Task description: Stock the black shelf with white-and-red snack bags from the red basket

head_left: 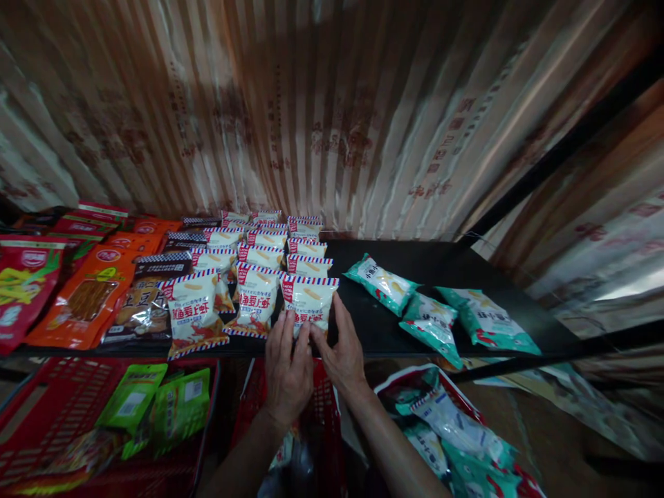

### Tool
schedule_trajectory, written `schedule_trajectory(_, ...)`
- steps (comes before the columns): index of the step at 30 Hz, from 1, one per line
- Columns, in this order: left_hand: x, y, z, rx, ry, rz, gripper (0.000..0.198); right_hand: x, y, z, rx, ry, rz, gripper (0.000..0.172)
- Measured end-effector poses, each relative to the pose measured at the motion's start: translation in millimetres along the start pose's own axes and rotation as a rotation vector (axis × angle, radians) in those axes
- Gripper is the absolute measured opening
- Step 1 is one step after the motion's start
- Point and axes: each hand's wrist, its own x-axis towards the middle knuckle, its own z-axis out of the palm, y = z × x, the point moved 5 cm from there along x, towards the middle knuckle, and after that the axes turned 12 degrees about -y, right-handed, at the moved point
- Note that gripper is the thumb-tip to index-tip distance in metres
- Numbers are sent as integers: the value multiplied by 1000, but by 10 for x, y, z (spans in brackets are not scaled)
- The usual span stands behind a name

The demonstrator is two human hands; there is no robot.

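Note:
A white snack packet with red-and-blue striped edges (308, 299) stands at the front of the right-hand row on a black shelf (415, 266). My left hand (287, 370) grips its lower left edge, fingers bent over it. My right hand (339, 346) holds its lower right side, fingers along the packet's edge. More packets of the same kind (259, 259) stand in rows behind and to the left.
Orange packets (88, 297), red packets (23, 283) and dark packets (142, 304) fill the shelf's left. Three teal packets (430, 318) lie on its right. Below stand red baskets: one with green packets (155, 408), one under my hands (316, 415), one with teal packets (451, 436). A corrugated wall (311, 104) is behind.

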Motion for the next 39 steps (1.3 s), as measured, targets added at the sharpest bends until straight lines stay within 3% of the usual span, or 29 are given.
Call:
schedule_trajectory(13,-13,37,35,-25,-8,3,53,-67,71,8,-40,-42,15,65)
schedule_trajectory(25,-47,70,69,-6,43,15,47,-173,18,-19,-108,-32,-78,69)
schedule_trajectory(39,-77,92,102,-16,40,20,57,-195,62,-27,-121,-39,-76,71)
